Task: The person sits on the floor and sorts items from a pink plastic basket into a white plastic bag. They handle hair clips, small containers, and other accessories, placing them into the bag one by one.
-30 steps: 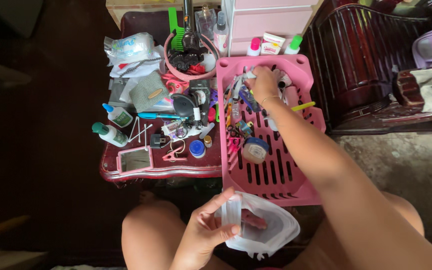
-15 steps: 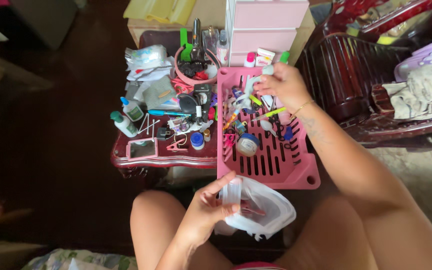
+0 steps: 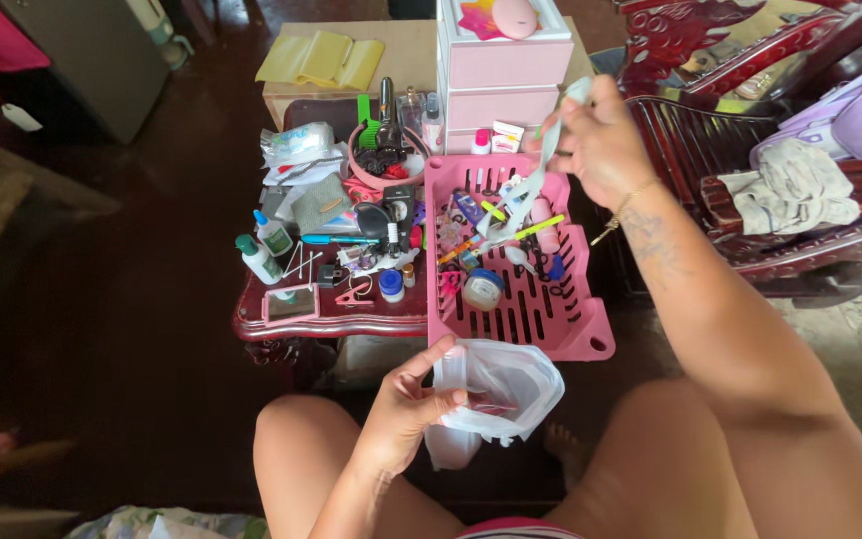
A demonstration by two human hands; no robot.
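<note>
**Right hand lifts a pale strip over the pink tray; left hand holds a plastic bag open**

The right hand [image 3: 601,140] is raised above the far end of the pink slotted tray [image 3: 581,334], its fingers pinched on the top of a pale, limp strip [image 3: 536,180] that hangs down toward the tray's contents; what exactly the strip is cannot be told. A thin gold bracelet [image 3: 623,208] sits on that wrist.

The left hand [image 3: 406,414] is low, over the person's knees, thumb and fingers pressed on the rim of a translucent white plastic bag [image 3: 501,389], which gapes open just near the tray's near edge. Something reddish shows inside the bag.

The tray holds a small round jar [image 3: 483,288], a yellow-green pen [image 3: 539,228] and other small items. To its left, a dark red side table [image 3: 331,321] carries two green-capped bottles [image 3: 258,260], a pink-framed mirror [image 3: 290,303] and a pink round basket [image 3: 381,150]. A pink drawer unit [image 3: 506,70] stands behind the tray.
</note>
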